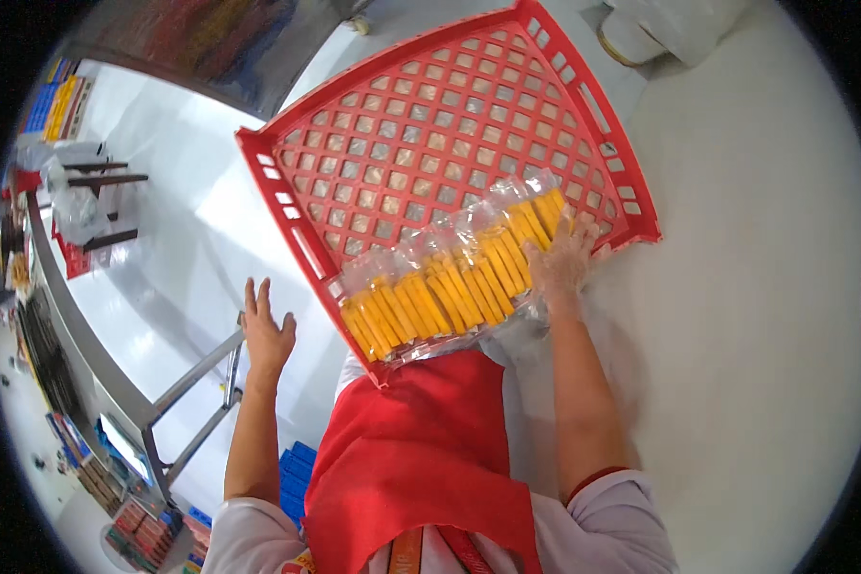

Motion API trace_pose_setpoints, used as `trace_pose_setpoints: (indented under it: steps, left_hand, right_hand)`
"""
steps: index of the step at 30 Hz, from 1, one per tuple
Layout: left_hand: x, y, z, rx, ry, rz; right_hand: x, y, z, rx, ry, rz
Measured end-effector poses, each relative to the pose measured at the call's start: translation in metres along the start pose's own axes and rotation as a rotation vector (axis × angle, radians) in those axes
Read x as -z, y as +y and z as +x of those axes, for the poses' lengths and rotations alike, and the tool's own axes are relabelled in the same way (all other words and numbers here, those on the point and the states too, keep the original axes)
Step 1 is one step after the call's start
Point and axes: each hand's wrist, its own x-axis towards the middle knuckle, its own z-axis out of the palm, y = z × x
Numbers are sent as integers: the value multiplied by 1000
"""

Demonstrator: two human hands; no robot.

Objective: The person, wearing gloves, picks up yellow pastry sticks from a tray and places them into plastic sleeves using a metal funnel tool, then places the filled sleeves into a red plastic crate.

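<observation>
A red plastic lattice crate (402, 68) stands tilted in front of me, its near edge close to my red apron (430, 430). Along its near side runs a row of clear plastic packets (438, 290) with yellow stick-like pieces inside. My right hand (563, 258), apparently in a clear glove, rests on the packets at the row's right end; whether it grips one is unclear. Apart from the crate, my left hand (267, 333) is raised in the air to its left, fingers spread and nothing in it. More clear plastic shows through the crate's lattice.
At left stands a metal-framed table (197, 380) with a curved-looking edge. Blue crates (298, 473) sit on the floor beside me. Stacked crates (57, 100) and a dark-legged stand with plastic bags (75, 208) are farther left. White plastic sacking (678, 29) lies at the top right.
</observation>
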Motion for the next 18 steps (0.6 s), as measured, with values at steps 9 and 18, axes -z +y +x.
trace_pose_setpoints:
  steps: [9,18]
  left_hand:
    - [-9,-126,-123,281,20,-51]
    - [-1,-202,-174,447,-1,-125]
  right_hand:
    - [-30,-35,-76,80,38,-64]
    - [-34,-93,-146,433,-134,-462]
